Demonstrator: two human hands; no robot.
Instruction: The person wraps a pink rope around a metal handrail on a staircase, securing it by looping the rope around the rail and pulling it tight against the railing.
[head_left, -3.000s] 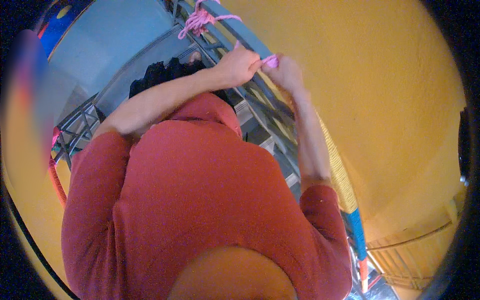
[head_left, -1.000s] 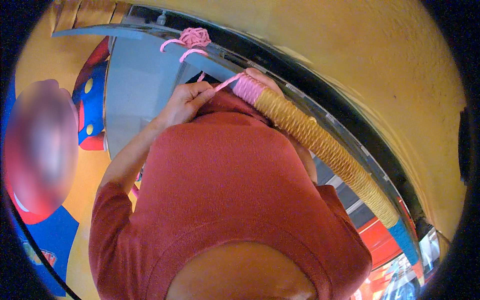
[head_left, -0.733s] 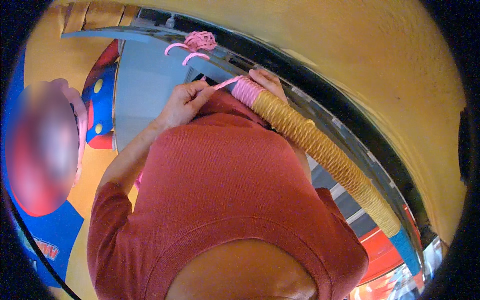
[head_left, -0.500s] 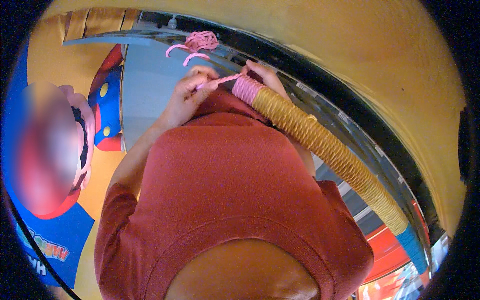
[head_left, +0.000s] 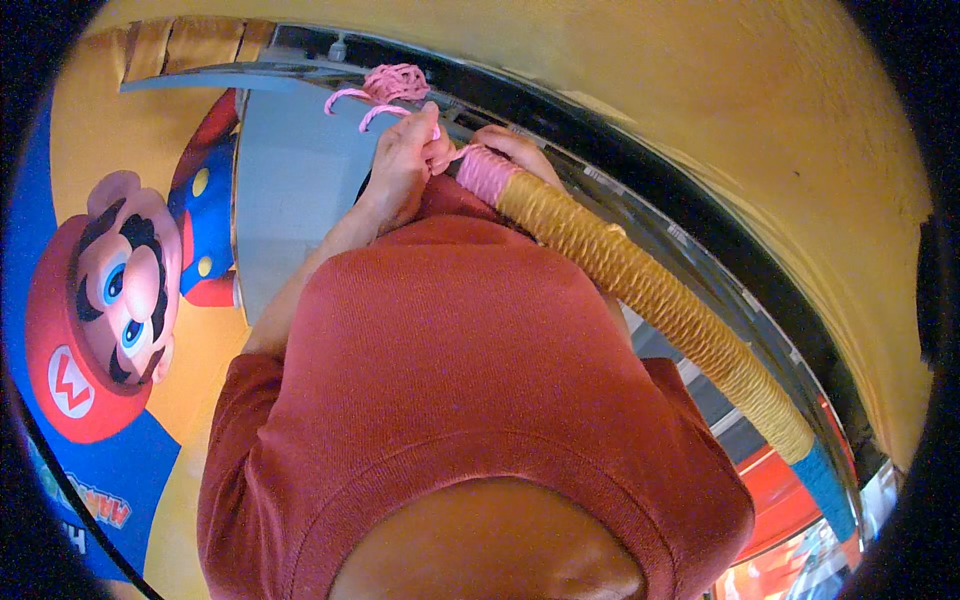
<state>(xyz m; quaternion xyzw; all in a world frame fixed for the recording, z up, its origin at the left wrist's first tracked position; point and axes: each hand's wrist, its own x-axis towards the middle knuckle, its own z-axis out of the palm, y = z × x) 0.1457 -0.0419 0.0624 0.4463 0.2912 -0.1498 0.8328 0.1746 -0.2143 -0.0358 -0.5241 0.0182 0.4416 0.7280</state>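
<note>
A long round pole (head_left: 650, 290) slants from my hands down to the lower right. Tightly wound cord covers it: mostly yellow, with a pink band (head_left: 487, 174) at the end nearest my hands and a blue band (head_left: 824, 492) toward the other end. My left hand (head_left: 405, 162) pinches a pink cord (head_left: 462, 152) that runs to the pink band. Behind that end, my right hand (head_left: 518, 150) curls against the pole; part of its fingers is hidden. Loops of pink cord and a loose pink bundle (head_left: 397, 82) lie just beyond my left hand.
A glass-like surface with a dark edge (head_left: 560, 110) curves behind the pole. On the left is a printed panel with a red-capped cartoon figure (head_left: 100, 300). A grey-blue surface (head_left: 280, 170) lies beside my left forearm. A red object (head_left: 775, 505) is at the lower right.
My left hand has turned upright and moved right, closer to the pole's pink end, so less cord shows between them. My right hand's fingers now lie lower, closer against the pole.
</note>
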